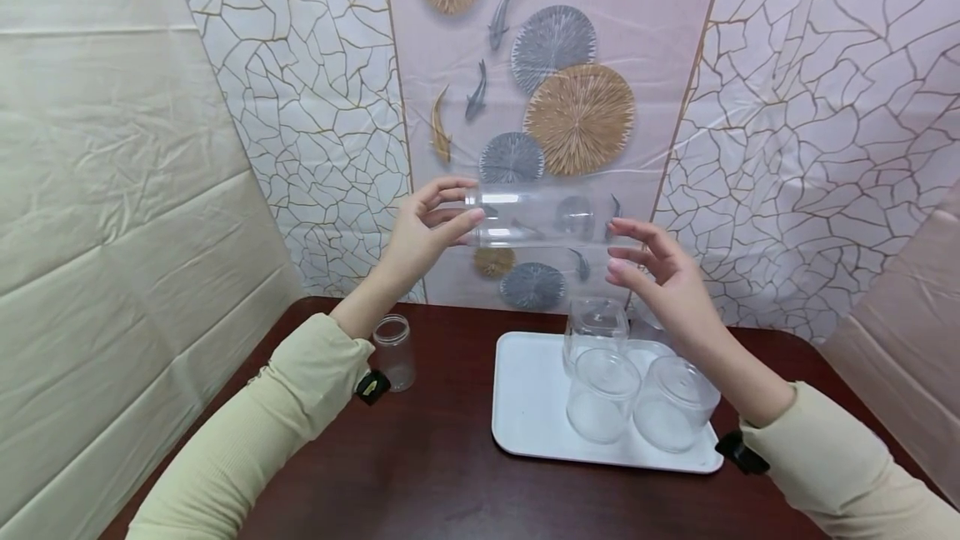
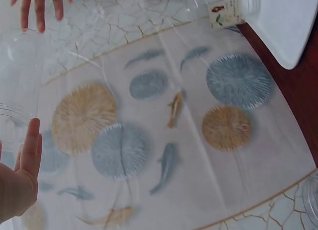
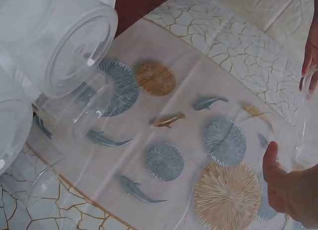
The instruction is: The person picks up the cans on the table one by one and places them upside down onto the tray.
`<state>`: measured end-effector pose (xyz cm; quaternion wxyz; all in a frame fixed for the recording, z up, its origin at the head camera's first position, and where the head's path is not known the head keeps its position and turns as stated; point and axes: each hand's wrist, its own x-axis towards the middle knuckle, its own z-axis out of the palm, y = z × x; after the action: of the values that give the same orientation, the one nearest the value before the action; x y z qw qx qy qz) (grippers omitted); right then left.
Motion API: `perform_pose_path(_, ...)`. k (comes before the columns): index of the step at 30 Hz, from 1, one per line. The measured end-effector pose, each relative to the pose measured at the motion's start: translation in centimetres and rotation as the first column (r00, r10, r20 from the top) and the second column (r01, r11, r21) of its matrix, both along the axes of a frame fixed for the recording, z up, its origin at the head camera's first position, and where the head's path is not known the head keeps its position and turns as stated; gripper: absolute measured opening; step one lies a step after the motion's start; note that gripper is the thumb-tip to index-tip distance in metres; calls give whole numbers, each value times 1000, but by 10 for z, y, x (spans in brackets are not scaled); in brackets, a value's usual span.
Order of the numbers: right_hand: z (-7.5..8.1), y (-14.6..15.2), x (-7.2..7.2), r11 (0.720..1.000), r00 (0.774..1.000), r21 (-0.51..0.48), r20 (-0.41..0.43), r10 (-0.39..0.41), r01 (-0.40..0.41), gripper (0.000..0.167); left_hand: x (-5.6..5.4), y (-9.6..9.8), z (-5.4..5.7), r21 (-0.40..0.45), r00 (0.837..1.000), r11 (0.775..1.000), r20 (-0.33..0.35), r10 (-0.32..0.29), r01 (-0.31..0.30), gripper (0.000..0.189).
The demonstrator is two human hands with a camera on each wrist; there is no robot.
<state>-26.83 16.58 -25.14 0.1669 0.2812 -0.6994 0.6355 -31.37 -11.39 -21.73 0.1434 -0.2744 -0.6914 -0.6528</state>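
A clear cylindrical jar [image 1: 528, 219] is held up sideways in front of the patterned cloth. My left hand [image 1: 426, 227] grips its threaded neck between thumb and fingers. Toward the jar's base end, my right hand [image 1: 663, 273] has its fingers and thumb spread apart, with the fingertips close to that end. The left wrist view shows the left hand [image 2: 20, 183] at the rim and the right hand [image 2: 44, 9] beyond the far end. In the right wrist view the jar [image 3: 305, 125] is partly cut off by the frame.
On the dark table [image 1: 450, 457], a white tray [image 1: 525, 398] bears several clear containers, including a round one [image 1: 603, 398] and another [image 1: 675, 407]. A small clear jar [image 1: 395, 352] stands at the left, beside the left forearm. A label [image 2: 226, 14] shows on one container.
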Motion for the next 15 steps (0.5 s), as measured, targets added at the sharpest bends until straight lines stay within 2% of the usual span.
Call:
perform_pose_path(7,5,-6,6,999,999,-37,35,36,-34,46,12,8,-5,-32,999,999,-31,-40,39,38)
perform_pose_path(15,7,-9,14,985,990,-137,70,119,-109,48,21,14,-10,-81,996,996,-82,-28,22,37)
